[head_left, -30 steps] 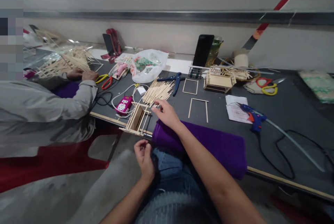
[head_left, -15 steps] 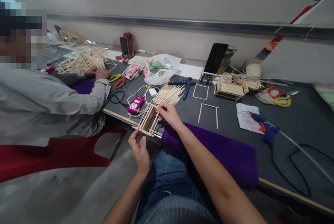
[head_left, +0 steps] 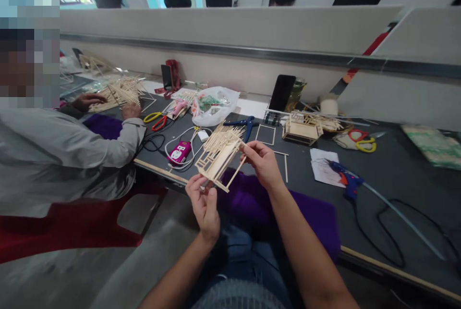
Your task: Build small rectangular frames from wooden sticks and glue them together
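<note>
I hold a small frame built of thin wooden sticks (head_left: 219, 161) in the air above my lap, tilted. My left hand (head_left: 204, 205) pinches its lower left corner. My right hand (head_left: 263, 163) grips its upper right side with closed fingers. Just behind it on the dark table (head_left: 399, 174) lies a loose pile of wooden sticks (head_left: 225, 135). A purple cloth (head_left: 306, 213) hangs over the table edge under my right forearm.
A blue glue gun (head_left: 345, 178) with a black cord lies to the right on paper. A finished stick model (head_left: 301, 129), blue cutters (head_left: 245, 124), scissors (head_left: 358, 137), a phone (head_left: 281, 92) and a plastic bag (head_left: 212, 104) stand behind. A person in grey (head_left: 65, 153) works at left.
Both hands took hold of the stick frame at the table edge and lifted it up toward me. The camera view tilted upward.
</note>
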`<state>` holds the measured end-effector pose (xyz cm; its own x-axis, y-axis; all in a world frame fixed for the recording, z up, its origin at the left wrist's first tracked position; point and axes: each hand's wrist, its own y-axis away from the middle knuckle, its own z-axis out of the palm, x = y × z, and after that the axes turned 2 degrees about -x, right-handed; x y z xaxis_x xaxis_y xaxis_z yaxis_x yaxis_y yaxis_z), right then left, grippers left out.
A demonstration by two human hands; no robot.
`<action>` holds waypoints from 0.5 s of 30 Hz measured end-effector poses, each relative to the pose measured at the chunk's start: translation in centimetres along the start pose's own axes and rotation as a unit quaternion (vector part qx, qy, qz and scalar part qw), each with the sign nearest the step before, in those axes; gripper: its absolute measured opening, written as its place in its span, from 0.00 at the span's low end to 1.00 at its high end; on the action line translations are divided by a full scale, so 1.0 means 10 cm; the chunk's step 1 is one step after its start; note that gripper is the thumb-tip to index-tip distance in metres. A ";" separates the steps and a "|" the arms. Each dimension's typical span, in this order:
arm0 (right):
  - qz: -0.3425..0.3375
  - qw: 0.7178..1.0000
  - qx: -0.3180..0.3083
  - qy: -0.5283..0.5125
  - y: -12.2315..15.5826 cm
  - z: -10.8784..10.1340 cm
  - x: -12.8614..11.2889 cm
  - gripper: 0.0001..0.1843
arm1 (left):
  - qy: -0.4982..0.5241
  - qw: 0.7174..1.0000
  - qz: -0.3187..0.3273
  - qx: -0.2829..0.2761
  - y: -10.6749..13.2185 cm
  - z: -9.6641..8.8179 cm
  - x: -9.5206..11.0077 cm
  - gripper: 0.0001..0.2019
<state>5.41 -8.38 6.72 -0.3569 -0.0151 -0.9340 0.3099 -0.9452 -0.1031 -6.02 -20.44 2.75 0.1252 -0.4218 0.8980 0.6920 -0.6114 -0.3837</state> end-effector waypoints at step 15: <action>-0.141 0.954 0.187 0.188 0.24 -0.93 -0.12 0.13 | 0.248 0.904 -0.316 -0.147 -0.32 1.06 -0.31 0.22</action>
<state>14.78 -7.56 4.36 -0.0162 0.3078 -0.9513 -0.1122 -0.9460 -0.3042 -1.13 -10.09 3.44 -0.6130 -0.1300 0.7793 0.2866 -0.9558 0.0659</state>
